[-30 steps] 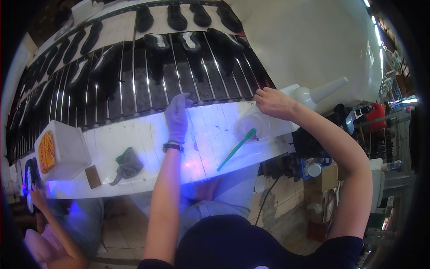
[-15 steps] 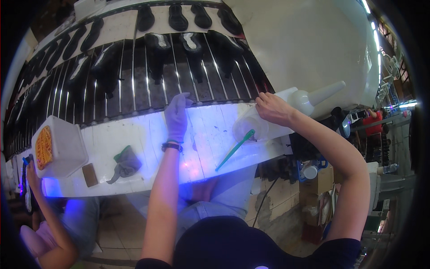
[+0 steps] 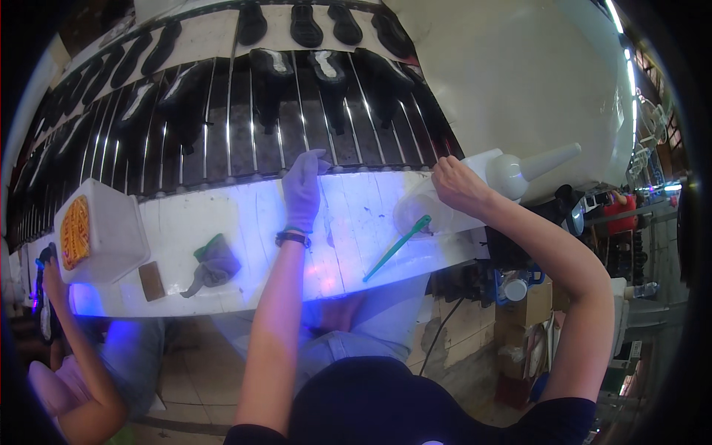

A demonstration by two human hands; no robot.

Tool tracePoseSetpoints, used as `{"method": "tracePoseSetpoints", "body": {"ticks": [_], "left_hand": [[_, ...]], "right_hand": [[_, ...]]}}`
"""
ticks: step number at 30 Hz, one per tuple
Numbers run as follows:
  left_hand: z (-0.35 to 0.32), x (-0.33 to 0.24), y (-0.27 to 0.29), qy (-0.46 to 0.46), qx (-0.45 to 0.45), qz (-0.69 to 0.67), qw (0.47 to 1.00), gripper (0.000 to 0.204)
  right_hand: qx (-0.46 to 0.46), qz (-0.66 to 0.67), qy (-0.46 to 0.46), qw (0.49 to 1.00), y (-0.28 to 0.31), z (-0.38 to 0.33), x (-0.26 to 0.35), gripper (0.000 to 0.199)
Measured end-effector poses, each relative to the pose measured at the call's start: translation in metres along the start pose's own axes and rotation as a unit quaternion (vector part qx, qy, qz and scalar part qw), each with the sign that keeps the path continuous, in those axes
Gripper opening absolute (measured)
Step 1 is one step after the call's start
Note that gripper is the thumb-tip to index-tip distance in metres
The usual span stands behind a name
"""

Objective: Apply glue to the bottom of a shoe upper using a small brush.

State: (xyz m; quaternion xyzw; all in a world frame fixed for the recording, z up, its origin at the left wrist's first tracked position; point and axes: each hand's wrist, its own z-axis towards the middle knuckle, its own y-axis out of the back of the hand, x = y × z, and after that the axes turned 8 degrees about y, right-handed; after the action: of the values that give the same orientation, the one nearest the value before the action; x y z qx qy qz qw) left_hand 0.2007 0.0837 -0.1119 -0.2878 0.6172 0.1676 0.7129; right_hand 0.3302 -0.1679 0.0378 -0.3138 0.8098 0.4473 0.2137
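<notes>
While the left hand point(image 3: 302, 185), in a pale glove, lies flat with its fingers stretched at the far edge of the white table point(image 3: 222, 215), the right hand point(image 3: 456, 185) rests on a white squeeze bottle point(image 3: 512, 172) that lies on its side, nozzle pointing right. The left hand is released and grasps nothing; its fingertips touch the place where the table meets the roller conveyor point(image 3: 222, 133). The right hand is curled over the bottle's body, but I cannot tell if it really grips it or only leans on it.

Just beside the right hand stands a small clear cup point(image 3: 415, 215), and a green brush point(image 3: 397, 247) leans from it toward the near edge of the table. Dark shoe soles point(image 3: 330, 70) lie in rows on the conveyor, near the left fingertips but not yet touched.

I judge that the step in hand is getting ready between 2 soles: the left hand waits at the conveyor, the right one attends to the bottle. The next move probably calls for a firm grip on the bottle and a careful tilt over the cup, so nothing spills.

At the far left are a white tub point(image 3: 104, 230), a crumpled green cloth point(image 3: 213, 263) and another person's arm point(image 3: 74, 348).
</notes>
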Motion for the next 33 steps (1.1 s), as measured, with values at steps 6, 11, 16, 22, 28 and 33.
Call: {"method": "tracePoseSetpoints", "body": {"ticks": [6,11,16,22,28,33], "left_hand": [[0.000,-0.001,0.002,-0.013,-0.007,0.037,0.999,0.040],[0.000,-0.002,0.000,-0.007,0.004,0.012,1.000,0.036],[-0.002,0.000,0.000,-0.004,-0.002,0.000,1.000,0.036],[0.000,-0.003,0.001,-0.012,0.002,0.033,0.999,0.039],[0.001,-0.002,0.001,-0.005,0.006,0.027,1.000,0.036],[-0.002,-0.005,0.004,0.013,0.010,0.001,1.000,0.043]], "right_hand": [[-0.022,0.105,-0.016,0.994,0.001,-0.001,-0.019,0.012],[-0.068,0.363,-0.093,0.925,-0.014,-0.002,-0.044,0.010],[-0.093,0.619,-0.208,0.751,-0.004,-0.003,-0.062,0.003],[-0.116,0.751,-0.278,0.588,-0.012,-0.011,-0.072,0.007],[-0.306,0.709,-0.369,0.517,-0.033,-0.018,-0.100,0.008],[-0.215,0.456,-0.366,0.782,0.016,0.015,-0.095,0.063]]}}
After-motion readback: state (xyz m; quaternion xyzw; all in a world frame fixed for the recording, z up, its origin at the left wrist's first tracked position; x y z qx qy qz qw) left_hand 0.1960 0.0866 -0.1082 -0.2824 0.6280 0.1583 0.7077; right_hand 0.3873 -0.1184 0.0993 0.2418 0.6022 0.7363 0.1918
